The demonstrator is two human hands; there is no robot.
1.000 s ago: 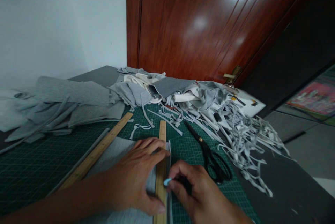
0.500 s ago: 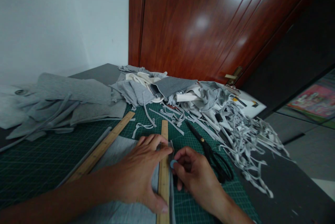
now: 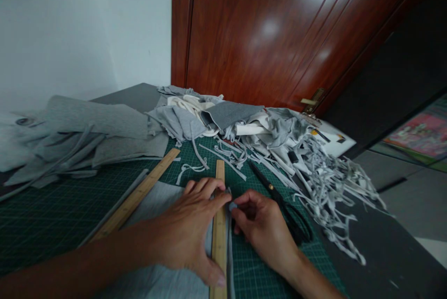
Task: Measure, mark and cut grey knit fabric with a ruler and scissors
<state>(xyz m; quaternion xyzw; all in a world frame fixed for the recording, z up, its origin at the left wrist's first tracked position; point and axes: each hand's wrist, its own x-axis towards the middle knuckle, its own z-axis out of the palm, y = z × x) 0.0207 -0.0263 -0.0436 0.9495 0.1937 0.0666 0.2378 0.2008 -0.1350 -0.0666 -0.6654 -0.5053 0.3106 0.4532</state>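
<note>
The green cutting mat (image 3: pixel 52 215) lies bare on its left side; heaped grey fabric scraps (image 3: pixel 279 145) crowd its far edge. Two wooden rulers: one (image 3: pixel 134 199) slanted, one (image 3: pixel 219 238) pressed flat onto grey cloth (image 3: pixel 153 285) by the open left hand (image 3: pixel 188 229). The right hand (image 3: pixel 260 227) pinches a small blue piece (image 3: pixel 233 206) against that ruler's edge, beside one pair of black scissors (image 3: pixel 282 208).

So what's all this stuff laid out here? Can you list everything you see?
wooden ruler: 1, tan, under left hand
second wooden ruler: 1, tan, angled, left
chalk piece: 1, pale blue, at right fingertips
grey fabric: 1, beneath rulers
cutting mat: 1, green
scissors: 1, black, right of hands
fabric strips: many, grey-white, right
folded fabric pile: grey, far left
door: 1, reddish-brown
left hand: pressing ruler
right hand: pinching chalk
</note>
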